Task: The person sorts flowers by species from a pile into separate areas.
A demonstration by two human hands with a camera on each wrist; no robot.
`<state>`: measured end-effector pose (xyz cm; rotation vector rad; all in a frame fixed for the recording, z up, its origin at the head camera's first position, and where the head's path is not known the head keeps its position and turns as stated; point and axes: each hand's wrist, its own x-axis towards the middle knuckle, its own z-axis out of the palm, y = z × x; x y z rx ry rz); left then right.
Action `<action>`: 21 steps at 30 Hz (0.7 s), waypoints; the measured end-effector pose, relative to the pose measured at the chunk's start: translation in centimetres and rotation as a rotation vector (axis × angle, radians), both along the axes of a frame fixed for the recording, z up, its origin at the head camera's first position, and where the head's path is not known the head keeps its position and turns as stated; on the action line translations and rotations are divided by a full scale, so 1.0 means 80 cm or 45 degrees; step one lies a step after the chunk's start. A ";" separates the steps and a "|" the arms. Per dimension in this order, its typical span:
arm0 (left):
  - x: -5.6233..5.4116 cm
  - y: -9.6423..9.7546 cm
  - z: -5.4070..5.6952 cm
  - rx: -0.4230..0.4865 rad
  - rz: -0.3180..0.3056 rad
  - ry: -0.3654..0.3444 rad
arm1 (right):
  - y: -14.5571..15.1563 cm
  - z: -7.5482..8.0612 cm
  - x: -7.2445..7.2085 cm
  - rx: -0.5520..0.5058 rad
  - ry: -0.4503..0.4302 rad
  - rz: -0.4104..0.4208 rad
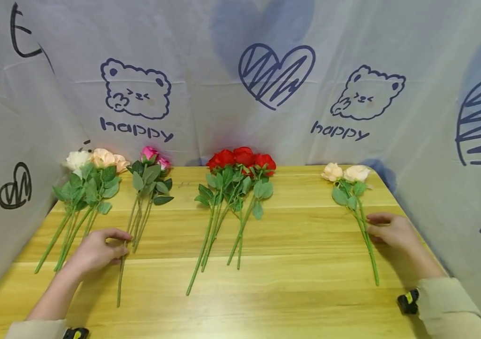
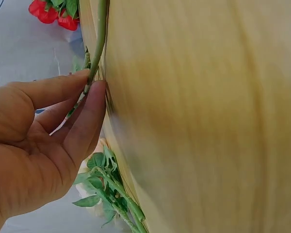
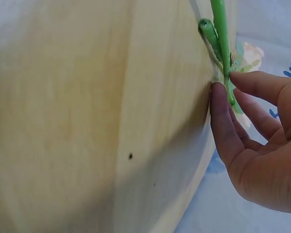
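Observation:
At the left, my left hand (image 1: 100, 249) pinches one long green stem (image 1: 120, 278) of the pink roses (image 1: 149, 153) between thumb and fingertips. The left wrist view shows this stem (image 2: 102, 36) running up from the fingertips, close over the wood. On the right side, my right hand (image 1: 393, 230) has thumb and forefinger on a stem (image 1: 363, 221) of two pale cream roses (image 1: 355, 173), whose stems cross. Up close in the right wrist view, the fingertips close on the green stem (image 3: 221, 29) right at the tabletop.
Red roses (image 1: 243, 156) with several stems lie in the middle of the wooden table (image 1: 299, 292). White (image 1: 77, 160) and peach roses (image 1: 103, 158) lie at the far left. Cloth walls (image 1: 206, 108) with bear and heart drawings stand behind and at both sides.

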<state>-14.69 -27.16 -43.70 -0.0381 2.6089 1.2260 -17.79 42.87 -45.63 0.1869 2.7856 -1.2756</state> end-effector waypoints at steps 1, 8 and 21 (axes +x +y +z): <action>0.000 0.000 0.000 -0.009 -0.003 0.007 | -0.001 0.000 -0.001 -0.008 0.000 0.000; 0.002 0.000 -0.001 -0.086 -0.010 0.067 | -0.008 0.001 -0.003 -0.007 -0.043 -0.015; -0.002 0.000 -0.002 -0.200 -0.040 0.136 | -0.001 0.006 -0.006 -0.009 -0.083 -0.025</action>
